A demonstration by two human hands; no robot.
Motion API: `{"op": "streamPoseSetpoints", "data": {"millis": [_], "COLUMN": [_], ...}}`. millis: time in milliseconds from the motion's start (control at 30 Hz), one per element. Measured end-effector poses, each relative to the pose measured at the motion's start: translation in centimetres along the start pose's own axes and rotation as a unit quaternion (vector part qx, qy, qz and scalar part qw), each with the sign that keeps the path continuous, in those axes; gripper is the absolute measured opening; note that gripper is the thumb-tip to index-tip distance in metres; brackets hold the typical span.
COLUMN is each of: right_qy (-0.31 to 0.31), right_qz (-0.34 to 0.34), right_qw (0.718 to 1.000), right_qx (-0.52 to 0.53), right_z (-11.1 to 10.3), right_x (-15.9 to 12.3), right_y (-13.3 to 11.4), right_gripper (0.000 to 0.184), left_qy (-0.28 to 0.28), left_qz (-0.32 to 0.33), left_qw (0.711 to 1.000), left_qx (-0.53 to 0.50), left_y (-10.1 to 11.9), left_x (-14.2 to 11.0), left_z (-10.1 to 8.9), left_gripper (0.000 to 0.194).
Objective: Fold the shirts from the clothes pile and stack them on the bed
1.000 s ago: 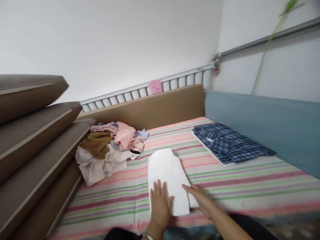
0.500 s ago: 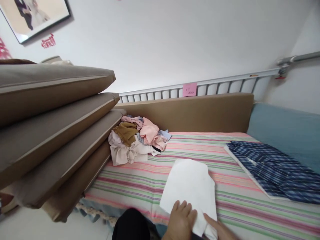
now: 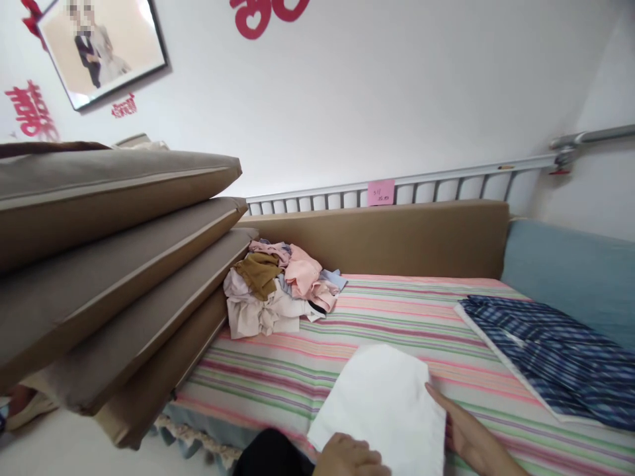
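A folded white cloth garment [image 3: 384,400] lies on the striped bed sheet right in front of me. My left hand [image 3: 351,456] is at its near left edge, fingers bent over the fabric; the frame's bottom cuts off the rest of that hand. Along the garment's right side is my right hand [image 3: 464,428], its thumb on the top and the fingers tucked by the edge, partly hidden. A pile of crumpled clothes [image 3: 282,287], in pink, mustard and cream, rests farther off to the left.
Thick grey-brown cushions [image 3: 124,244] are stacked at the left. A dark blue plaid cloth [image 3: 555,357] lies to the right, in front of a blue-green cushion [image 3: 570,271]. Behind the striped bed [image 3: 268,383] run a brown panel [image 3: 397,241] and a white radiator [image 3: 446,188]. My dark-clothed knee [image 3: 272,456] shows below.
My right hand has moved from the garment's near end up its right side. My left hand has shifted lower, toward me. The garment looks smoother and wider. The view has tilted slightly up.
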State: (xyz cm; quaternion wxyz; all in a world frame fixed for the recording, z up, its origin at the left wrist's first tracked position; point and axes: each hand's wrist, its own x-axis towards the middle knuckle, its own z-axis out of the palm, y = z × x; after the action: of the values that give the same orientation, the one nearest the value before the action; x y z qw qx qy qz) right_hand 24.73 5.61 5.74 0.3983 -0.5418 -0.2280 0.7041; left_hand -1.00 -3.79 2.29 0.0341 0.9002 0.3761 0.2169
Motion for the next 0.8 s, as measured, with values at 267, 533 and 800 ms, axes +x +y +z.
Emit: {"op": "streamPoseSetpoints", "data": {"millis": [267,533,800], "right_qy": [-0.011,0.108,0.124], "right_qz": [-0.124,-0.255,-0.056], "right_qw": [0.992,0.948,0.99], "right_qx": [0.024,0.156,-0.023], "right_z": [1.6,-1.6,-7.1], "right_x": [-1.4,-4.2,-4.7], "right_y": [-1.9,-1.6,3.9], "right_gripper": [0.049,0.05,0.041], "left_qy": [-0.03,0.027,-0.003], "left_qz": [0.014,0.068,0.057], "left_qw": [0.999,0.994,0.992], "left_qx": [-0.001,0.083,0.114], "left_y": [0.6,-2.8,-7.3], "left_x": [2.3,6.6,-0.4], "left_z": [-10.9,-9.8,1.0], "left_gripper": [0.029,0.038,0.064]}}
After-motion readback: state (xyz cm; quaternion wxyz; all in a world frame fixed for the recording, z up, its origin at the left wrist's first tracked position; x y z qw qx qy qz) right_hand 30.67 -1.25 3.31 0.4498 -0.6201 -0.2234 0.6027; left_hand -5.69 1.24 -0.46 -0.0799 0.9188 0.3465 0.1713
